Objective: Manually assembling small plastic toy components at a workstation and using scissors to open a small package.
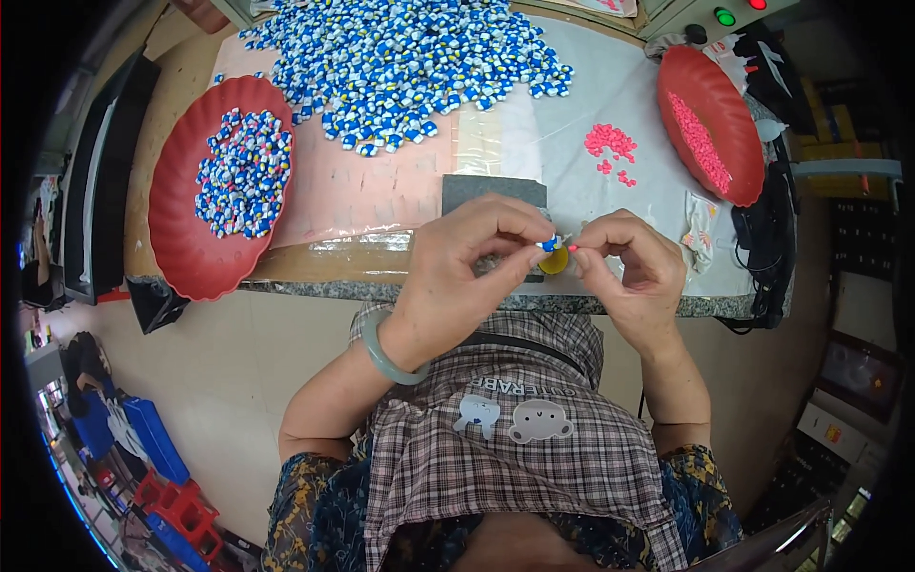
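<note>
Both my hands meet over the front edge of the table. My left hand (467, 248), a pale green bangle at its wrist, pinches a small blue-and-white piece (549, 244) between thumb and forefinger. Close to its right side, my right hand (637, 262) is closed on a tiny pink piece (573, 249) with its fingertips. I cannot tell whether the two pieces touch. Just below them shows a round yellow thing (554, 262), partly covered by the fingers. A dark grey flat pad (493, 191) lies behind my left hand.
Far back spreads a big heap of blue-and-white pieces (410, 67). A red scalloped bowl (176, 205) at left holds similar pieces with pink bits. Loose pink pieces (610, 141) lie at right, before another red bowl (681, 71) of them. Black cables (758, 272) hang by the right edge.
</note>
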`<control>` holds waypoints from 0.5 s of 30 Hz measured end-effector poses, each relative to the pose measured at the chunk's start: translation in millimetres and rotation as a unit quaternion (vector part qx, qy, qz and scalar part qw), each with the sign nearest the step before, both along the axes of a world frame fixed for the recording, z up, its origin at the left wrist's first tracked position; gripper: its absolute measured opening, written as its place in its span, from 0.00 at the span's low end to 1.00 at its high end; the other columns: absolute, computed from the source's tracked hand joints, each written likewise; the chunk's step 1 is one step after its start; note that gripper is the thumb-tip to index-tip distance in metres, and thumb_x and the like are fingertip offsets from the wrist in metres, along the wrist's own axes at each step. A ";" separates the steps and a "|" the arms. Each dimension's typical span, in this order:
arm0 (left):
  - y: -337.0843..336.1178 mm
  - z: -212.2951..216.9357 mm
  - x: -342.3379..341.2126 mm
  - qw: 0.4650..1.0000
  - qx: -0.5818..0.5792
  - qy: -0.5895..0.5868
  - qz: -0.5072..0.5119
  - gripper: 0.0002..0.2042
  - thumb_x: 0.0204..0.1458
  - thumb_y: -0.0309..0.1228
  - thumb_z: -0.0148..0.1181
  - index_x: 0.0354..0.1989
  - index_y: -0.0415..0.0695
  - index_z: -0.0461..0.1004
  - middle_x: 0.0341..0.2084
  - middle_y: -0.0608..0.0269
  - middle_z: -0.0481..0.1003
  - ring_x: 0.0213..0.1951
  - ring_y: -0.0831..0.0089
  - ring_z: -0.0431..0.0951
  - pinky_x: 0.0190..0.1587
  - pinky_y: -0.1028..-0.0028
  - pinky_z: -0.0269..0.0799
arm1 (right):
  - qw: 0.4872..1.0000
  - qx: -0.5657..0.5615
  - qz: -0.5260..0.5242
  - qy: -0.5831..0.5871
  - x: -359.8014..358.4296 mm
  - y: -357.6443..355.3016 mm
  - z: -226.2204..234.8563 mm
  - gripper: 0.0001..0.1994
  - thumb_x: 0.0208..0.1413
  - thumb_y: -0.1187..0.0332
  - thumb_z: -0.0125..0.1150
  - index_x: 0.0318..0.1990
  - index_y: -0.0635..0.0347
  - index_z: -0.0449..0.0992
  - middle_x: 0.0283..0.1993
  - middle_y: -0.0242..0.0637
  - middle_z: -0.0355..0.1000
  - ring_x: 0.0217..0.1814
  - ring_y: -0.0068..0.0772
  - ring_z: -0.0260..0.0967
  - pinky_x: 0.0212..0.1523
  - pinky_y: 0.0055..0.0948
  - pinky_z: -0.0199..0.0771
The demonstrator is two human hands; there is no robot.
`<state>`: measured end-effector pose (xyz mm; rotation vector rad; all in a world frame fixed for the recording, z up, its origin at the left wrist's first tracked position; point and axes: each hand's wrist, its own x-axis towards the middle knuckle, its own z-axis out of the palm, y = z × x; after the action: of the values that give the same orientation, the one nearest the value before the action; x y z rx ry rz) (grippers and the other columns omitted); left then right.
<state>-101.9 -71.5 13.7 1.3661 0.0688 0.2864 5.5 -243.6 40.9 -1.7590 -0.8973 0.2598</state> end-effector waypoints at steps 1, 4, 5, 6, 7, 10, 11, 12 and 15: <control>-0.8 -1.2 -0.5 1.000 0.029 -0.009 0.005 0.09 0.55 0.14 0.60 0.44 0.31 0.75 0.46 0.53 0.75 0.47 0.70 0.78 0.52 0.73 0.78 | 1.000 0.002 -0.007 -0.004 -1.1 1.1 -1.0 0.05 0.48 0.82 0.67 0.33 0.66 0.79 0.31 0.35 0.77 0.29 0.22 0.75 0.32 0.20 0.75; -2.8 -0.4 -0.7 0.997 0.078 -0.016 0.014 0.09 0.54 0.14 0.60 0.43 0.33 0.77 0.46 0.53 0.75 0.47 0.71 0.78 0.50 0.73 0.79 | 1.000 -0.013 0.007 -0.026 -1.5 1.0 -1.4 0.06 0.50 0.83 0.66 0.35 0.67 0.78 0.33 0.36 0.76 0.31 0.22 0.74 0.33 0.21 0.74; -3.4 0.0 -0.6 0.995 0.096 -0.014 0.019 0.08 0.54 0.14 0.60 0.42 0.33 0.77 0.46 0.53 0.75 0.47 0.71 0.78 0.49 0.73 0.79 | 0.999 -0.028 0.020 -0.042 -1.7 0.8 -1.5 0.06 0.51 0.85 0.64 0.37 0.69 0.76 0.36 0.38 0.76 0.33 0.23 0.73 0.35 0.21 0.74; -4.1 0.8 -0.1 0.995 0.096 -0.014 0.018 0.08 0.54 0.14 0.60 0.42 0.33 0.77 0.46 0.53 0.75 0.47 0.71 0.78 0.49 0.73 0.79 | 0.999 -0.028 0.019 -0.043 -2.0 1.1 -1.0 0.06 0.51 0.85 0.64 0.37 0.69 0.76 0.36 0.38 0.76 0.33 0.23 0.73 0.35 0.21 0.74; -4.9 1.4 0.4 0.994 0.108 -0.019 0.029 0.08 0.54 0.15 0.61 0.42 0.34 0.77 0.45 0.53 0.75 0.46 0.71 0.79 0.49 0.74 0.79 | 0.997 -0.037 0.018 -0.060 -2.5 1.7 -0.4 0.06 0.51 0.85 0.65 0.36 0.69 0.77 0.36 0.38 0.76 0.34 0.23 0.73 0.34 0.21 0.75; -5.6 3.6 1.2 0.986 0.158 -0.032 0.053 0.08 0.52 0.15 0.62 0.40 0.34 0.78 0.43 0.53 0.77 0.43 0.71 0.80 0.46 0.74 0.80 | 0.994 -0.044 0.018 -0.094 -3.4 4.1 0.3 0.06 0.50 0.84 0.65 0.36 0.69 0.77 0.35 0.38 0.76 0.34 0.23 0.74 0.34 0.22 0.75; -5.4 4.1 1.2 0.978 0.195 -0.039 0.065 0.08 0.51 0.15 0.62 0.40 0.35 0.79 0.41 0.54 0.79 0.41 0.70 0.81 0.43 0.74 0.80 | 0.993 -0.042 0.019 -0.111 -3.4 4.7 0.0 0.05 0.50 0.84 0.65 0.35 0.69 0.77 0.34 0.38 0.76 0.33 0.23 0.74 0.33 0.22 0.75; -5.0 4.5 1.8 0.978 0.195 -0.039 0.064 0.08 0.51 0.15 0.62 0.40 0.35 0.79 0.41 0.54 0.79 0.41 0.70 0.81 0.43 0.74 0.80 | 0.993 -0.042 0.018 -0.111 -2.2 3.8 -0.3 0.05 0.50 0.84 0.65 0.35 0.69 0.77 0.34 0.38 0.76 0.33 0.23 0.74 0.33 0.22 0.75; -2.8 3.6 3.7 0.955 0.274 -0.080 0.076 0.08 0.50 0.15 0.64 0.38 0.36 0.79 0.38 0.53 0.80 0.39 0.67 0.82 0.39 0.74 0.80 | 0.993 -0.048 0.052 -0.091 3.8 -0.1 -1.8 0.06 0.51 0.83 0.66 0.37 0.69 0.76 0.34 0.38 0.76 0.33 0.22 0.74 0.32 0.20 0.76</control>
<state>-98.1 -74.3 17.3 1.8864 -0.0460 0.5759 9.3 -243.6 39.1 -1.8481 -1.1264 0.2151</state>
